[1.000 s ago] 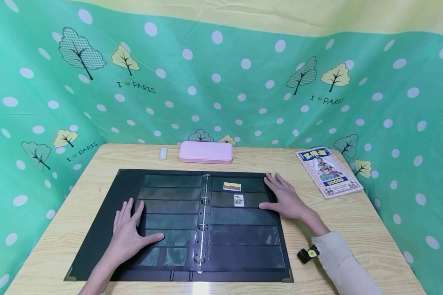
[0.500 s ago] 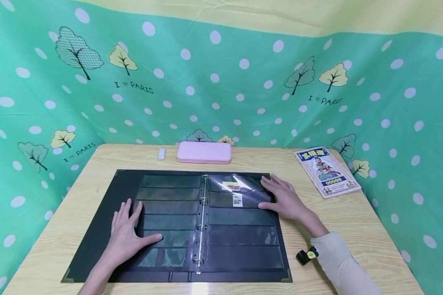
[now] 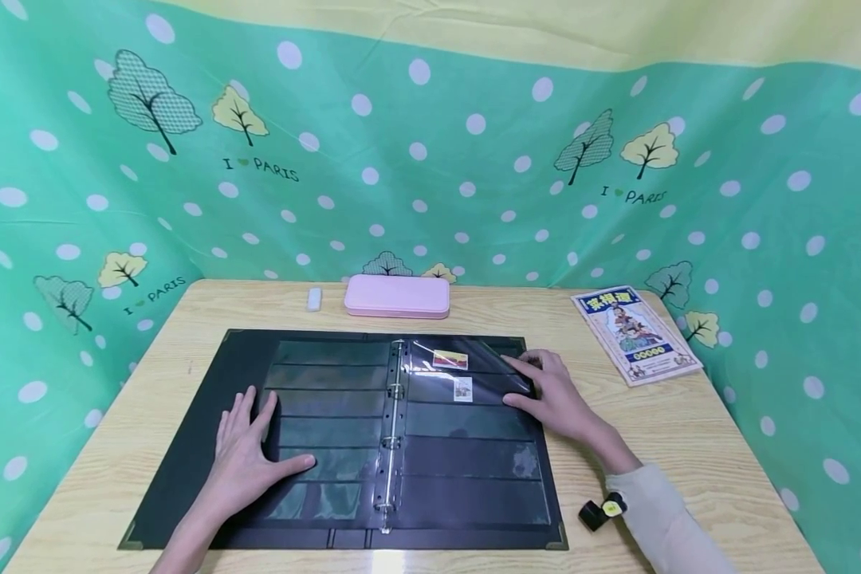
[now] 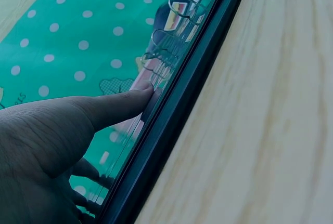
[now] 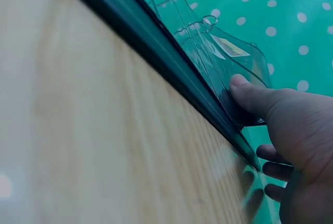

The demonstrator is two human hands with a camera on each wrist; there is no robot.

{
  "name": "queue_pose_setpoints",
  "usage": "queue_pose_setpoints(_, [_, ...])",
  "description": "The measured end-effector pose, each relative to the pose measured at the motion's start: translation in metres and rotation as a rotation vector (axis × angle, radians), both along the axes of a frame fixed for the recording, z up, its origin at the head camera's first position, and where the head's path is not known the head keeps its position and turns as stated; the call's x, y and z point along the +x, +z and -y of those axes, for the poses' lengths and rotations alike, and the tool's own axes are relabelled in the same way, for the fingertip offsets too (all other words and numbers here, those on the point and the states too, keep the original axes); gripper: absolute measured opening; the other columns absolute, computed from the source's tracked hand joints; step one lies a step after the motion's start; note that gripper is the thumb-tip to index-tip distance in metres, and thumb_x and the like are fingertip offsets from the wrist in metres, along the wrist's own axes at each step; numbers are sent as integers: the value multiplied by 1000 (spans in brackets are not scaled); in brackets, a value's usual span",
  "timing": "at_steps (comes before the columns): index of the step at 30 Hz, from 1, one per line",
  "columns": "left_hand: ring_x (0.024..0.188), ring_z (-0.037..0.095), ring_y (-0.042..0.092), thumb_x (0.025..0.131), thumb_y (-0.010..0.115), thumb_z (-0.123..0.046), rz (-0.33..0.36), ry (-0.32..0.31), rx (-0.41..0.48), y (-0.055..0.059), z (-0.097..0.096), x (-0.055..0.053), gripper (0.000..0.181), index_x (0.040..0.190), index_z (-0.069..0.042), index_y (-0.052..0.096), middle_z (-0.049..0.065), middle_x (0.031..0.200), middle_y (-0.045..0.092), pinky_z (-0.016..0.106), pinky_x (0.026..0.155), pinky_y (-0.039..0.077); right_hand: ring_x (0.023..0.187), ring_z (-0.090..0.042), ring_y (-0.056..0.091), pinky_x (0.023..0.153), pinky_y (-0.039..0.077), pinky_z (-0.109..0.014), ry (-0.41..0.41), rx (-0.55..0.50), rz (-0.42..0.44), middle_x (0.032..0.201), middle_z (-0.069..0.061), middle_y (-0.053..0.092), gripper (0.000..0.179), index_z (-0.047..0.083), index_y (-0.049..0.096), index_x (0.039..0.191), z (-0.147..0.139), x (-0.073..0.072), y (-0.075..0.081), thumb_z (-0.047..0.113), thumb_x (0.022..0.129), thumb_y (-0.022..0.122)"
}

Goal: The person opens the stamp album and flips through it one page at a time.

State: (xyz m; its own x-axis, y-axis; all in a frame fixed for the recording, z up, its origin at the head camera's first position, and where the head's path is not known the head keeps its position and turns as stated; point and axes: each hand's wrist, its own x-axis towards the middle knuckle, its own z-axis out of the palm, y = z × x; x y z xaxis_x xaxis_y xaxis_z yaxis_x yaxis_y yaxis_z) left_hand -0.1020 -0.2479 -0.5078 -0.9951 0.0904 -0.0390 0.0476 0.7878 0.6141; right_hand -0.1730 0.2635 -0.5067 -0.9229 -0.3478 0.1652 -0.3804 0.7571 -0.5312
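Note:
A black ring-bound stamp album [image 3: 190, 470] lies spread on the table, with clear pocket pages on both sides. My left hand [image 3: 244, 462] rests on the left page, fingers and thumb spread apart. At the right page's outer edge, my right hand [image 3: 560, 406] pinches the page [image 3: 466, 422], whose upper corner curls up off the sheet beneath. The right wrist view shows the thumb [image 5: 242, 86] on the bent page. Two stamps sit in that page's upper pockets: a red and yellow stamp [image 3: 450, 359] and a pale stamp [image 3: 462, 389] below it.
Behind the album are a pink pencil case [image 3: 398, 296] and a small whitish block [image 3: 314, 300]. A printed booklet [image 3: 637, 335] lies at the back right. A black strap-like item [image 3: 601, 510] is by the right sleeve. A green dotted cloth [image 3: 430, 183] hangs around the table.
My right hand's fingers have drawn in from the album's upper corner and curled, and the right page's corner has lifted and bent toward the left. My left hand has stayed in place.

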Motion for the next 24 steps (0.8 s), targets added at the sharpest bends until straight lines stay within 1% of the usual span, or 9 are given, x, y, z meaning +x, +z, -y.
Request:
queue_pose_setpoints(2, [165,60,-8,78,96,-55,0,0,-1,0,0,0,133,169,13,27,43,177,2,71,131,-12,128,-41,55,106,47,-61,1,-15,15,141,-21,61,72,10,54,165,1,2,1,31,102,83])
queue_pose_setpoints(4, [165,61,-7,78,96,-55,-1,0,-2,0,0,0,133,169,13,27,43,177,2,71,131,-12,136,-45,56,112,48,-62,-1,-40,61,151,-25,60,79,6,42,171,2,4,1,31,106,79])
queue_pose_setpoints(7, [165,60,-7,78,96,-56,1,1,-6,-1,0,0,133,169,13,27,43,177,2,71,131,-12,154,-53,44,121,42,-69,-17,-114,139,171,-33,40,89,2,21,177,3,7,3,28,110,73])
queue_pose_setpoints(9, [165,60,-8,78,96,-56,3,3,-7,-1,0,-1,133,169,13,27,43,177,2,71,131,-12,138,-49,59,111,53,-59,-20,-166,161,157,-34,53,93,3,10,178,4,10,5,26,111,71])
queue_pose_setpoints(10, [165,60,-8,78,96,-56,4,4,-7,-2,0,-1,134,169,12,27,43,177,1,71,131,-12,124,-43,66,102,57,-52,-19,-192,167,143,-32,61,94,4,7,178,4,12,6,24,111,71])
queue_pose_setpoints(12, [165,60,-8,78,96,-56,5,5,-8,-2,-1,-1,134,169,12,27,42,177,1,71,131,-12,93,-28,65,81,54,-39,-9,-228,171,109,-19,64,94,5,5,178,4,15,7,20,112,69])
queue_pose_setpoints(14, [165,60,-8,78,96,-56,7,7,-7,-2,-1,-1,134,169,12,27,42,177,1,71,131,-12,77,-17,50,69,43,-33,7,-265,186,91,-7,51,91,5,6,178,2,18,8,18,113,68])
queue_pose_setpoints(19, [165,60,-7,78,96,-57,2,7,-11,-2,-1,-1,134,169,12,27,43,177,2,71,131,-12,82,-11,49,71,42,-27,24,-346,228,95,-2,51,83,-2,16,176,-3,29,11,15,112,67])
queue_pose_setpoints(24, [165,60,-7,77,96,-56,7,12,-11,-1,-1,0,134,169,13,28,43,176,3,71,131,-11,89,-11,53,74,46,-23,2,-381,279,104,-4,56,79,1,24,176,-7,41,13,14,112,68])
